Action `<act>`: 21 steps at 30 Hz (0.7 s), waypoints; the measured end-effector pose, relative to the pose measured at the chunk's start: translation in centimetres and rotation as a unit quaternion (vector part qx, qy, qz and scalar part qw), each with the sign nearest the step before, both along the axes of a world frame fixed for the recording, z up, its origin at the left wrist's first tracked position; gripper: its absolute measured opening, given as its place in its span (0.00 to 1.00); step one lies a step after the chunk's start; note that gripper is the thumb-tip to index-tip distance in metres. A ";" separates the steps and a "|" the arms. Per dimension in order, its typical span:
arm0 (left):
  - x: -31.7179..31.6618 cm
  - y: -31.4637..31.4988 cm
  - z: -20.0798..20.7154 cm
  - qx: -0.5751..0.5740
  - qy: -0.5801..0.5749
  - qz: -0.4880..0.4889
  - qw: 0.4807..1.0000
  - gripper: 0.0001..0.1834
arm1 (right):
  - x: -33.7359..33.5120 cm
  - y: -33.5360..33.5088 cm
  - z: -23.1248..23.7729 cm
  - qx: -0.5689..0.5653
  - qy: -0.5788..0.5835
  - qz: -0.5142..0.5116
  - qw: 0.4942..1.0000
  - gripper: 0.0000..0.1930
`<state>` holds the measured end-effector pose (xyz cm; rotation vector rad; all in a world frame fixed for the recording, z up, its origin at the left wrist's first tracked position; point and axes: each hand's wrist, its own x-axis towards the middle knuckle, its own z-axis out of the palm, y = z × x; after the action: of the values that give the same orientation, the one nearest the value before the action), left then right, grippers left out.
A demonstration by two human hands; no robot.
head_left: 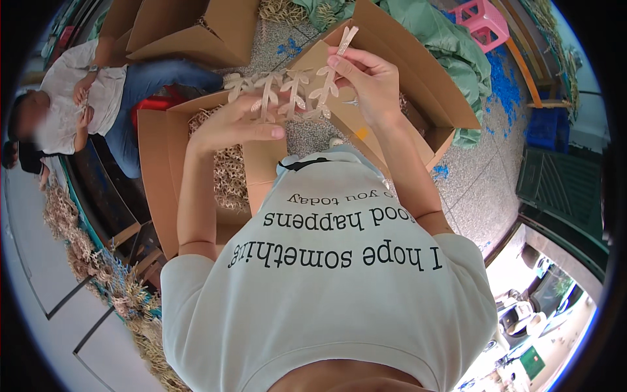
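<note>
My right hand point(371, 81) pinches the narrow upper end of a pale beige, glittery leaf-shaped strip point(324, 88), and its leaves hang down below the fingers. My left hand point(238, 124) is held level, palm inward, with the thumb pointing right. Several similar leafy strips point(294, 91) lie side by side across its fingers, which they partly hide. Both hands are raised over the gap between two open cardboard boxes. Inside the left cardboard box point(160, 176) is a heap of beige leafy pieces point(230, 173).
The right cardboard box point(450, 108) stands open, with a green plastic sheet point(444, 39) behind it. More boxes point(209, 32) are at the far left. A seated person point(85, 91) works at the left. A pink stool point(481, 23) and blue scraps point(503, 91) are at the far right.
</note>
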<state>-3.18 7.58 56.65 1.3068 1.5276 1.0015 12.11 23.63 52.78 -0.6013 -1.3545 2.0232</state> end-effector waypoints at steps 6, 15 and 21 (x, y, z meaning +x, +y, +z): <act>1.3 -1.1 -4.2 0.074 -0.089 0.104 0.988 0.13 | -3.1 -2.6 0.5 0.005 0.008 0.009 1.000 0.08; -0.3 -5.9 -2.2 0.112 -0.063 0.217 0.968 0.07 | -5.1 -4.8 3.4 0.201 0.041 0.038 0.978 0.06; -2.3 -9.5 -2.5 0.115 -0.043 0.209 0.970 0.11 | -7.7 -7.4 3.2 0.172 0.017 0.051 0.984 0.05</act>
<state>-5.44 -1.91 54.12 1.0967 1.6964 1.5213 4.42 16.27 55.97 -0.3457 -1.6936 1.8055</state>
